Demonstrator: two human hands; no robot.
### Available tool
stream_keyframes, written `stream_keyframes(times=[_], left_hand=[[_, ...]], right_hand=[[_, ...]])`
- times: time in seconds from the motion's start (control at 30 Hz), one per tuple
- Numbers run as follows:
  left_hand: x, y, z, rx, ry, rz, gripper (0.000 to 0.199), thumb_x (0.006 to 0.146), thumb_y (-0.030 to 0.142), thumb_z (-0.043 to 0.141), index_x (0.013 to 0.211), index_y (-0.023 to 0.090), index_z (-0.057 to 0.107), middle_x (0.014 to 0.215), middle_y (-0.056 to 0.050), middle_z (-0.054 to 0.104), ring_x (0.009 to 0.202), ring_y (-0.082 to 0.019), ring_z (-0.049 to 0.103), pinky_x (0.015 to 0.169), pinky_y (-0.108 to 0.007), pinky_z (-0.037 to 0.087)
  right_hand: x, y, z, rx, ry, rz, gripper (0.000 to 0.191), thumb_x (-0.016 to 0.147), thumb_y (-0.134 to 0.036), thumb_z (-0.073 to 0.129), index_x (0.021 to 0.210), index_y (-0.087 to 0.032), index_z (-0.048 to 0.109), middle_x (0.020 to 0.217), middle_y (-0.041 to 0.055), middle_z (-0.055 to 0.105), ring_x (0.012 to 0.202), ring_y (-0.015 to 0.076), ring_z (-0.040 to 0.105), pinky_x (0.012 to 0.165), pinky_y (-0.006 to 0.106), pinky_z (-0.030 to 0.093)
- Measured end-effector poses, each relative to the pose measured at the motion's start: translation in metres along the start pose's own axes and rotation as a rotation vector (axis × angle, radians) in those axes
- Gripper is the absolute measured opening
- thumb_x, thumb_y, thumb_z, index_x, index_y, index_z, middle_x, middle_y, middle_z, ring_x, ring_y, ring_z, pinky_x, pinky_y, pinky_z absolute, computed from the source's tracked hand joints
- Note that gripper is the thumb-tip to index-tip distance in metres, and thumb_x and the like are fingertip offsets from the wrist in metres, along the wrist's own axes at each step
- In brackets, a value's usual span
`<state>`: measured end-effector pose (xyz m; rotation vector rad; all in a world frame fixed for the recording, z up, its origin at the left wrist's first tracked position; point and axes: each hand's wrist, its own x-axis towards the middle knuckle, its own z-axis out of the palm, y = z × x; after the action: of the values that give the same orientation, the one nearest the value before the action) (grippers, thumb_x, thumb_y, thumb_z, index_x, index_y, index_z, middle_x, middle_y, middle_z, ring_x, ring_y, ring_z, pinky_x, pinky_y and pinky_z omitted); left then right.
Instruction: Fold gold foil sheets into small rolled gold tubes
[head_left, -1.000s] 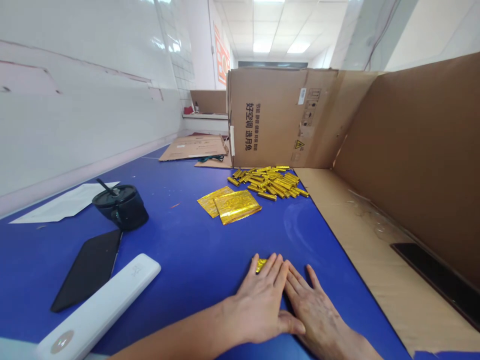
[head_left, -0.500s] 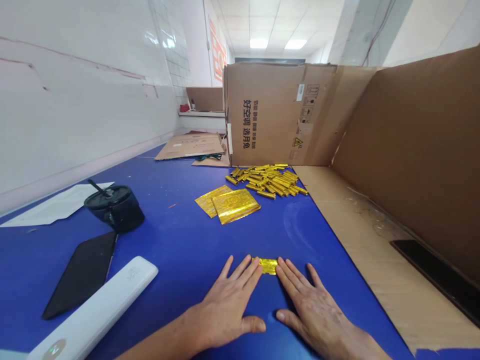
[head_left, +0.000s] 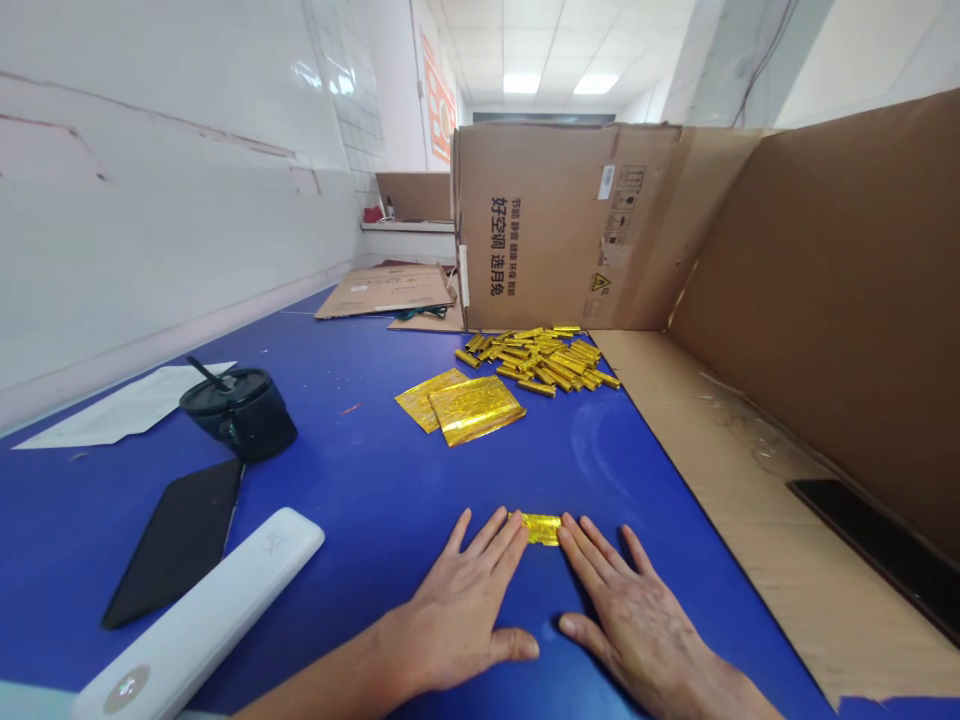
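Left hand: the left hand [head_left: 457,610] lies flat on the blue mat, palm down, fingers spread wide, fingertips at the left end of the foil strip; it grips nothing.
Right hand: the right hand [head_left: 637,625] lies flat the same way, fingers spread wide, fingertips at the strip's right end; it grips nothing.
Foil strip: the small gold foil strip [head_left: 541,528] lies flat on the mat between the two hands.
Surface: the blue mat [head_left: 360,500] covers the table. Farther up it sit a heap of gold foil rolls [head_left: 536,358] and, just in front, two overlapping gold foil sheets [head_left: 474,408].
Left of the hands: a black cup with a straw [head_left: 240,415] stands beside a white paper [head_left: 127,405]. A black phone [head_left: 176,540] lies near a white plastic bar [head_left: 202,610].
Right side: a flat cardboard sheet [head_left: 720,450] meets the mat's edge, below an upright cardboard wall [head_left: 817,300].
Far end: a cardboard box panel [head_left: 555,225] with black print stands behind the heap.
Room: white tiled walls [head_left: 180,220] run toward an orange sign [head_left: 439,110], under ceiling lights [head_left: 521,83].
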<state>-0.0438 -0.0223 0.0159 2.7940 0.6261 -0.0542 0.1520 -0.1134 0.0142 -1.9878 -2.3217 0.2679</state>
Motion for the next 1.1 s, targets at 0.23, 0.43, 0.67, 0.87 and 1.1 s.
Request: stream_keyframes(times=[0.23, 0.43, 0.67, 0.87, 1.1], left_hand=[[0.012, 0.019, -0.017, 0.012, 0.004, -0.057, 0.086, 0.072, 0.071, 0.022, 0.133, 0.011, 0.015, 0.137, -0.015, 0.019, 0.127, -0.028, 0.005, 0.098, -0.054, 0.0], [0.039, 0.034, -0.006, -0.034, 0.034, 0.044, 0.089, 0.072, 0.071, 0.021, 0.134, 0.009, 0.004, 0.139, -0.015, 0.007, 0.128, -0.025, 0.002, 0.1, -0.049, 0.004], [0.007, -0.002, 0.001, 0.018, 0.0, 0.056, 0.076, 0.077, 0.064, 0.028, 0.134, 0.021, 0.001, 0.14, -0.005, 0.006, 0.128, -0.022, 0.002, 0.099, -0.051, 0.003], [-0.006, -0.008, -0.001, 0.031, 0.002, -0.002, 0.077, 0.077, 0.064, 0.029, 0.134, 0.02, 0.002, 0.14, -0.004, 0.008, 0.128, -0.023, 0.002, 0.1, -0.051, 0.004], [-0.003, -0.004, 0.005, 0.027, 0.041, -0.005, 0.083, 0.074, 0.064, 0.036, 0.134, 0.021, -0.001, 0.14, -0.006, 0.007, 0.128, -0.025, 0.002, 0.098, -0.053, 0.003]], right_hand=[[0.0, -0.002, 0.006, -0.053, 0.059, 0.0, 0.064, 0.08, -0.05, 0.037, 0.133, -0.018, 0.02, 0.137, 0.0092, 0.019, 0.124, 0.0289, 0.019, 0.096, 0.058, 0.016], [0.0, 0.0, 0.007, -0.07, 0.035, -0.007, 0.064, 0.079, -0.038, 0.043, 0.134, -0.015, 0.017, 0.137, 0.01, 0.018, 0.125, 0.0287, 0.017, 0.096, 0.059, 0.014], [-0.001, 0.0, 0.004, -0.02, 0.065, -0.009, 0.066, 0.08, -0.055, 0.033, 0.133, -0.019, 0.018, 0.137, 0.0089, 0.019, 0.124, 0.0282, 0.019, 0.096, 0.059, 0.015], [-0.002, -0.002, -0.006, 0.008, 0.013, 0.016, 0.066, 0.08, -0.056, 0.032, 0.133, -0.019, 0.02, 0.137, 0.009, 0.022, 0.124, 0.0281, 0.018, 0.096, 0.059, 0.013], [0.022, -0.032, -0.012, 0.059, -0.034, -0.089, 0.07, 0.081, -0.057, 0.027, 0.133, -0.011, 0.017, 0.137, 0.013, 0.017, 0.126, 0.0251, 0.014, 0.1, 0.053, 0.011]])
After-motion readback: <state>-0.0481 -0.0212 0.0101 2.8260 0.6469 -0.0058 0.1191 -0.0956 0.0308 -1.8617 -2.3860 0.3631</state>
